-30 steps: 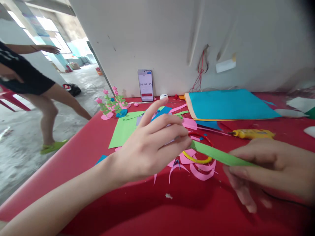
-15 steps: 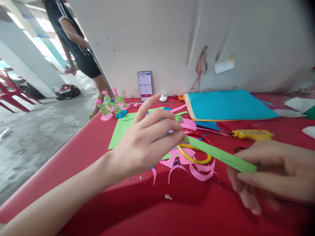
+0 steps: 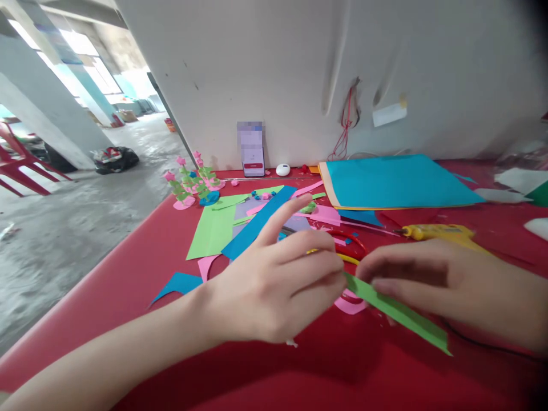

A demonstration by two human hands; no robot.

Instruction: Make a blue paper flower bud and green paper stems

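A narrow green paper strip (image 3: pixel 406 319) slants over the red table, its free end pointing down to the right. My left hand (image 3: pixel 278 279) is closed on the strip's upper end, index finger stretched out. My right hand (image 3: pixel 445 285) pinches the strip a short way along, thumb on its near face; some of its fingers are hidden. Behind my hands are scissors with red and yellow handles (image 3: pixel 349 258), partly covered. Pink paper scraps (image 3: pixel 351 303) and a blue paper strip (image 3: pixel 261 222) lie around them.
A yellow glue gun (image 3: pixel 440 232) lies behind my right hand. Blue sheets (image 3: pixel 402 182) are stacked at the back. Small paper flowers (image 3: pixel 192 180) stand at the table's left edge, and a phone (image 3: pixel 252 151) leans on the wall. A black cord (image 3: pixel 483 341) runs at right.
My left hand has moved slightly right and down with the strip. My right hand has shifted left along it, leaving the lower end free. The person at the left is gone from view.
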